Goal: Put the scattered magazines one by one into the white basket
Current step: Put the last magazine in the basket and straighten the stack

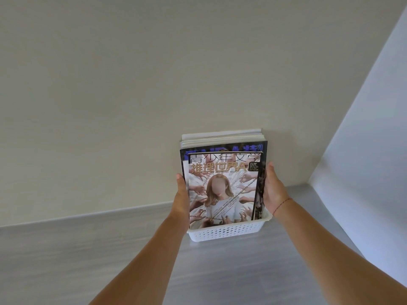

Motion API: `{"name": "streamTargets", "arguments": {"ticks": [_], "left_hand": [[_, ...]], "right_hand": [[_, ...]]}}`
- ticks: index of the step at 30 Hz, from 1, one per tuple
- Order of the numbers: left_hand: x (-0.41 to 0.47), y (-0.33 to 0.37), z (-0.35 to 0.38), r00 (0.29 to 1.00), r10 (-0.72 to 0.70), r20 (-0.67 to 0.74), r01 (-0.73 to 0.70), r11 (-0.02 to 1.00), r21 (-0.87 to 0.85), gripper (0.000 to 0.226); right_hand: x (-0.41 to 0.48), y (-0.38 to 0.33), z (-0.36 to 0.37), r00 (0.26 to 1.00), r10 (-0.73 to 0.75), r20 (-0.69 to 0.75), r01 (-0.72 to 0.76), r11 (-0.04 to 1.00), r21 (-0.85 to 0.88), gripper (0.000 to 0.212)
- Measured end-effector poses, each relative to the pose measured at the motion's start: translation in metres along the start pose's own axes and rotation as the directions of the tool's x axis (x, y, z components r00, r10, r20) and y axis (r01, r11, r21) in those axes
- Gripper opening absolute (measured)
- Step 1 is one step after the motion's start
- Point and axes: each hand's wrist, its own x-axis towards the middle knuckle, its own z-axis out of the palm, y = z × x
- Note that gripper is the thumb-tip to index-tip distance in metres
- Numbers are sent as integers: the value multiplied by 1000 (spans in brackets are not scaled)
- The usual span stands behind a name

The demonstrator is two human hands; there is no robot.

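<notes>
A white perforated basket (pixel 229 233) stands on the grey floor against the wall. Several magazines stand upright in it. The front magazine (pixel 222 190) shows a long-haired figure with chains and many hands under gold Chinese lettering. Behind it is a darker magazine (pixel 222 148), then a stack with white page edges (pixel 220 136). My left hand (pixel 182 197) presses flat against the left side of the stack, and my right hand (pixel 273 190) presses against its right side. Both hands clasp the magazines between them. The lower ends of the magazines are hidden inside the basket.
A cream wall (pixel 154 84) rises right behind the basket, with a grey skirting strip (pixel 88 219) at its foot. A white wall (pixel 370 150) meets it at a corner on the right. Grey wood-look floor (pixel 220 271) stretches toward me.
</notes>
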Motion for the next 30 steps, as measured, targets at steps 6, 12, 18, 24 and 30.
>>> {"name": "streamTargets", "arguments": {"ticks": [6,12,18,24,30], "left_hand": [[-1,1,-2,1000,15,14,-14,1000,-24,81],[4,21,4,989,119,92,-117,993,-24,87],[6,22,7,993,114,24,-114,993,-31,90],[-5,-6,8,996,-18,-92,10,996,-89,82],[-11,-9,10,990,-66,-127,43,984,-174,86]], "right_hand": [[-5,2,-4,998,-38,47,35,998,59,72],[1,-5,1,999,-9,42,10,1000,-21,64],[-1,-7,-4,995,-10,102,15,999,-50,63],[-2,0,10,999,-13,-53,8,995,-101,70],[-6,5,12,991,-34,-127,17,991,-131,68]]}}
